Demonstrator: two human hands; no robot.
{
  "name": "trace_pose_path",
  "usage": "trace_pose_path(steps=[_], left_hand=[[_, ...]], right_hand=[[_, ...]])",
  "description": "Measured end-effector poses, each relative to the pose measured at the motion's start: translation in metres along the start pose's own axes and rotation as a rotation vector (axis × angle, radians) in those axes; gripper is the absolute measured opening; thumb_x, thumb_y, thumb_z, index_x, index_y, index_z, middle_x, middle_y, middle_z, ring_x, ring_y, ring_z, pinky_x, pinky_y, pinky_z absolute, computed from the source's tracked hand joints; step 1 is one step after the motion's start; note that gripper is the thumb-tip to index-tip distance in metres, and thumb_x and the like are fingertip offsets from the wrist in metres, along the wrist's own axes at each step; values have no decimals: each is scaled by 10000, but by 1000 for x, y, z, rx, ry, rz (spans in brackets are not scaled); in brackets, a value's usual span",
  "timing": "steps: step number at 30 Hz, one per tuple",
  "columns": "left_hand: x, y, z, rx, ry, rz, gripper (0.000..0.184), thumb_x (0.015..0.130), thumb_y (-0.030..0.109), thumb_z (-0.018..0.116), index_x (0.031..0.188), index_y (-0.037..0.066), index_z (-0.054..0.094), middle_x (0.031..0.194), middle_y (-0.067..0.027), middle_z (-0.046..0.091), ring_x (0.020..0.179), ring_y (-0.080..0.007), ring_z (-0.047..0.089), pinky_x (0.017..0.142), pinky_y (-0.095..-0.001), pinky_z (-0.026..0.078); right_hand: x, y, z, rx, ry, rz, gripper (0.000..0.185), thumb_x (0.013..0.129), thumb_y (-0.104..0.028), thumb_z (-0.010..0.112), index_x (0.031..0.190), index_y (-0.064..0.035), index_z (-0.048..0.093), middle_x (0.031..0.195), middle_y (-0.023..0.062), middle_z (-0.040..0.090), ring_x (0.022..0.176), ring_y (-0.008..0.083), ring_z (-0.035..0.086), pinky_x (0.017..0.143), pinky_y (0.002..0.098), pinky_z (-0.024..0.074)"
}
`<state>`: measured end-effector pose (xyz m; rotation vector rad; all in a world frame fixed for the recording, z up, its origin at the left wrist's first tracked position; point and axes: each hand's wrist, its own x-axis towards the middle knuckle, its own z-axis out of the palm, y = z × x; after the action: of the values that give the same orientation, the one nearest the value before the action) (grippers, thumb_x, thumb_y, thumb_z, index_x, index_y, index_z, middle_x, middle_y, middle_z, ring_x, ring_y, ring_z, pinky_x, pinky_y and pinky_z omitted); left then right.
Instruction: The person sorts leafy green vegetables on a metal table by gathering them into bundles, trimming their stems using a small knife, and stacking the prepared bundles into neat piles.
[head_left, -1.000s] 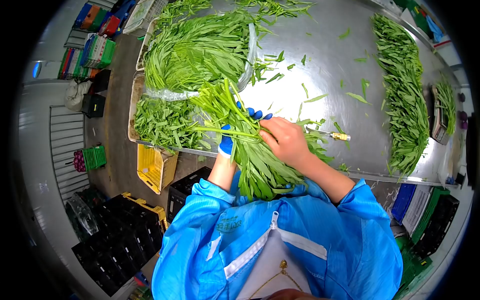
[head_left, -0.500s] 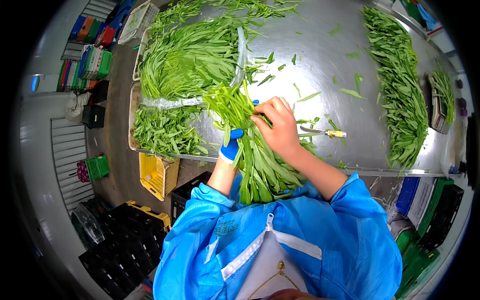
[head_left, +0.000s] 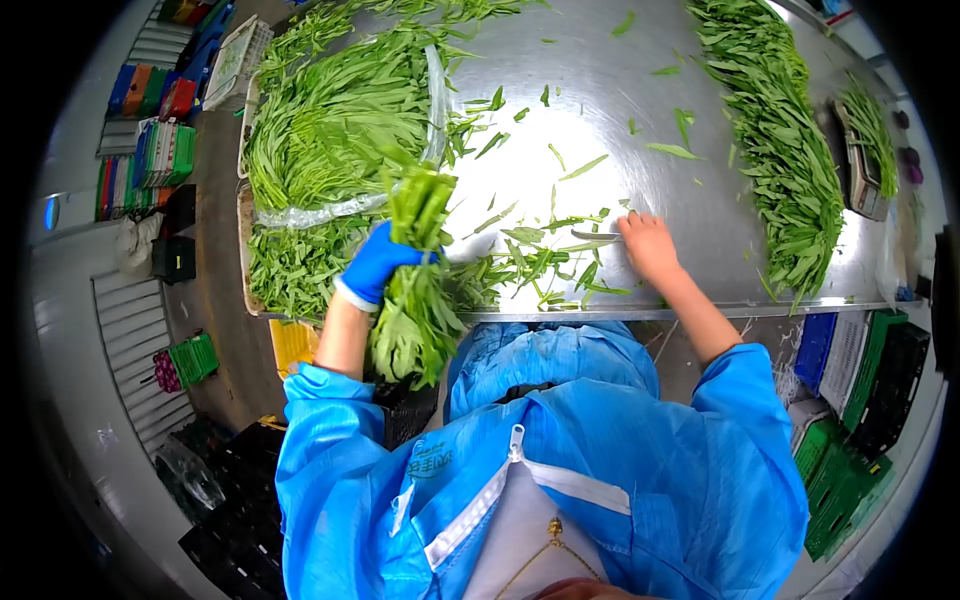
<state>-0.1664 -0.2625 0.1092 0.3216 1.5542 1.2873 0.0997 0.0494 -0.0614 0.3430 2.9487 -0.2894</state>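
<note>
In the head view, my left hand (head_left: 385, 262), in a blue glove, is wrapped round a bunch of water spinach (head_left: 412, 325). The cut stems point up and away from me, and the leaves hang down past the table's near edge. My bare right hand (head_left: 648, 243) is closed over the handle of a small knife (head_left: 595, 236) on the metal table. The blade shows to the left of my fingers; the handle is hidden under them. Loose leaves and stem pieces (head_left: 540, 262) lie between my hands.
A plastic-lined crate heaped with greens (head_left: 340, 130) stands at the left. A long row of greens (head_left: 785, 150) lies on the metal table (head_left: 600, 90) at the right, beside a scale (head_left: 865, 170) with more greens. A yellow crate (head_left: 293, 345) sits below the table.
My right hand has left the bunch and moved right onto the knife. My left hand has carried the bunch to the left, and the view has shifted.
</note>
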Motion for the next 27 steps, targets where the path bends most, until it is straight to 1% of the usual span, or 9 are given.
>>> trace_pose_path(steps=[4,6,9,13,16,19,22,24,27], left_hand=[[18,-42,18,-95,-34,-108,516,701,39,677,1202,-11,564,1077,-93,650,941,-185,619,863,-309,481],[20,-54,28,-134,-2,-132,509,708,44,682,1201,-8,566,1062,-82,652,947,-178,613,870,-301,472],[26,-58,40,-164,10,-151,491,718,58,683,1192,-8,572,1035,-71,652,920,-165,610,853,-293,472],[26,-56,51,-148,30,-191,451,729,77,687,1162,-10,591,1011,-65,653,894,-151,609,830,-282,477],[29,-55,57,-113,11,-148,375,736,82,701,1096,-3,636,979,-64,665,876,-150,617,798,-279,488],[25,-55,60,-116,48,-225,342,725,70,712,1055,-1,656,945,-63,675,844,-152,627,778,-280,493],[23,-55,64,-82,80,-200,322,711,50,703,1025,-8,664,906,-65,681,813,-146,632,758,-283,497],[23,-64,66,0,96,-113,298,706,46,695,996,-15,668,877,-67,681,789,-145,633,735,-286,500],[30,-69,64,-19,145,-156,293,704,51,697,987,-17,667,866,-65,681,770,-150,634,723,-289,499]], right_hand=[[-19,14,35,113,82,69,173,753,-73,561,922,-36,549,957,136,567,916,291,566,811,398,461],[-26,1,9,297,66,135,194,765,-55,551,958,-35,551,948,141,563,896,292,578,800,400,472],[-27,-41,-52,667,177,90,244,794,-53,548,1039,-56,553,940,143,552,875,304,587,773,407,488],[-19,-97,-98,431,253,-258,308,821,-147,613,1117,-106,543,845,64,527,701,207,614,589,313,518],[0,-117,-103,334,300,-363,315,821,-166,625,1119,-117,539,787,41,512,576,181,602,487,299,498],[10,-122,-95,348,169,-315,319,837,-141,604,1151,-106,557,835,63,561,566,243,598,497,345,494],[15,-125,-77,346,285,-362,244,813,-143,620,1035,-101,527,721,64,499,483,221,586,415,324,469],[20,-133,-66,337,262,-330,197,811,-138,614,967,-88,504,721,70,508,493,223,592,423,329,477],[30,-144,-64,358,254,-280,169,817,-140,602,887,-73,464,721,84,524,514,239,602,447,351,492]])
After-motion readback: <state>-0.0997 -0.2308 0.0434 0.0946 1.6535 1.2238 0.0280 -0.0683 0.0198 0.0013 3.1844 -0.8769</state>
